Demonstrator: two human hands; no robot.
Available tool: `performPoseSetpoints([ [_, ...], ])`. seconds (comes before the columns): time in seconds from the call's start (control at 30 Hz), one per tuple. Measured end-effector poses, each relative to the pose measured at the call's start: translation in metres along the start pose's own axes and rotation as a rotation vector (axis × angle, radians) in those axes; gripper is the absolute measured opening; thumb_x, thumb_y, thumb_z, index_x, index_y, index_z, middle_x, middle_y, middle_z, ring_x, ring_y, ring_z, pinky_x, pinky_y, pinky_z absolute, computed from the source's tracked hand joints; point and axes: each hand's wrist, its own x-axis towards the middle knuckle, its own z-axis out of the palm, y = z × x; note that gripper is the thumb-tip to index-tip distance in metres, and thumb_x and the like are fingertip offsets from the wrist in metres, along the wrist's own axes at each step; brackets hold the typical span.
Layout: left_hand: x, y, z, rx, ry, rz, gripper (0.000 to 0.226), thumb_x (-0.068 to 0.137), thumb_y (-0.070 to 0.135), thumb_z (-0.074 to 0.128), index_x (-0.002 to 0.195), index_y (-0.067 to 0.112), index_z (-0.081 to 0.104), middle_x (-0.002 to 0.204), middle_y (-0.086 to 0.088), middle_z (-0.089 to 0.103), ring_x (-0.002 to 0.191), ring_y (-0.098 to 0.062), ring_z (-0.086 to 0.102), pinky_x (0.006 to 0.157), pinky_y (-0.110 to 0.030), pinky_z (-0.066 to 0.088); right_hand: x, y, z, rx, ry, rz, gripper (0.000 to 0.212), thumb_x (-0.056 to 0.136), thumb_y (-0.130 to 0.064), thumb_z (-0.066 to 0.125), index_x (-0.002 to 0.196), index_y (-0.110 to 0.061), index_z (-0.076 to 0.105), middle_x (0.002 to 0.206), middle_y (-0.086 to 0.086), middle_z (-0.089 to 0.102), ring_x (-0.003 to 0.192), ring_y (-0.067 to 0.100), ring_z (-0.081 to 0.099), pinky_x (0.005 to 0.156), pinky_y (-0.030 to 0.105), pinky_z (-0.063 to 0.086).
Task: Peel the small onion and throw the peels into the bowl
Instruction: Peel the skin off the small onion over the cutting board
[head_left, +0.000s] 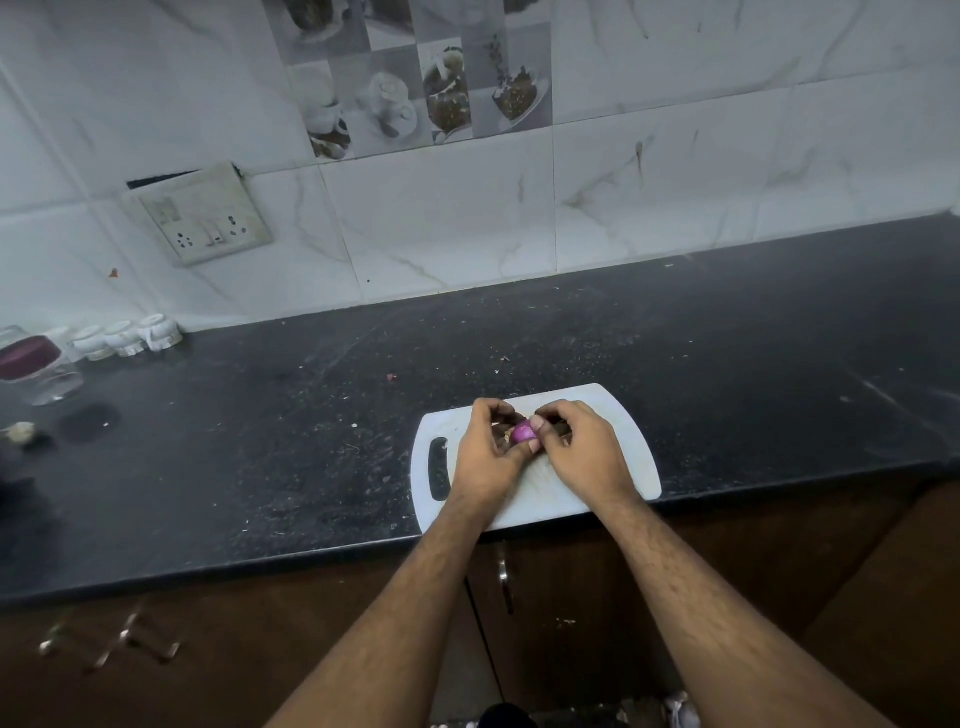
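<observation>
Head view: left hand (485, 449) and right hand (582, 447) both pinch small purple onion (522, 432) between curled fingers, held just above white cutting board (623, 441). Board sits at front edge of black counter (260, 441). Cups (124, 338) far left of board, by wall.

one onion (521, 431), two hands, one cutting board (613, 415)

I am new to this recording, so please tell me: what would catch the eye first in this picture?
First, the small purple onion, held between the left hand and right hand over the white plastic cutting board at the black stone counter's front edge. Next, the white wall socket plate hanging crooked on the marble tiles.
</observation>
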Motion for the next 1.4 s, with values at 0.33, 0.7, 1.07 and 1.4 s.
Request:
performPoseSetpoints([
  [0.33,0.003,-0.004,0.002,0.157,0.018,0.020,0.036,0.091,0.015,0.076,0.124,0.021,0.063,0.125,0.004,0.063,0.114,-0.007,0.063,0.103,-0.026,0.052,0.001,0.003,0.003,-0.069,0.026,0.051,0.015,0.102,-0.023,0.055,0.096,-0.019,0.069,0.090,-0.009,0.069,0.088,0.010,0.063,0.080,0.027,0.050],
  [0.7,0.002,-0.005,0.001,0.056,0.020,0.000,0.054,0.082,0.007,0.083,0.125,0.023,0.054,0.115,0.000,0.066,0.109,-0.017,0.068,0.098,-0.027,0.056,0.002,-0.005,0.006,-0.531,-0.035,0.011,0.025,0.099,-0.022,0.043,0.115,-0.010,0.057,0.119,0.007,0.058,0.112,0.026,0.048,0.092,0.038,0.041],
  [1.07,0.000,-0.001,0.004,0.045,-0.004,-0.049,0.066,0.073,0.026,0.086,0.130,0.024,0.053,0.113,-0.001,0.074,0.104,-0.010,0.074,0.096,-0.035,0.059,-0.002,-0.005,0.001,-0.149,0.042,0.027,0.016,0.103,-0.027,0.048,0.106,-0.020,0.062,0.106,-0.006,0.061,0.106,0.015,0.050,0.088,0.034,0.046],
  [1.4,0.002,0.002,0.009,0.349,0.059,0.013,0.036,0.083,0.033,0.083,0.111,0.017,0.068,0.111,0.006,0.069,0.103,-0.007,0.066,0.088,-0.024,0.052,0.005,0.005,-0.001,-0.031,0.000,0.079,0.011,0.099,-0.031,0.056,0.096,-0.024,0.064,0.098,-0.009,0.067,0.089,0.011,0.063,0.078,0.029,0.049],
])
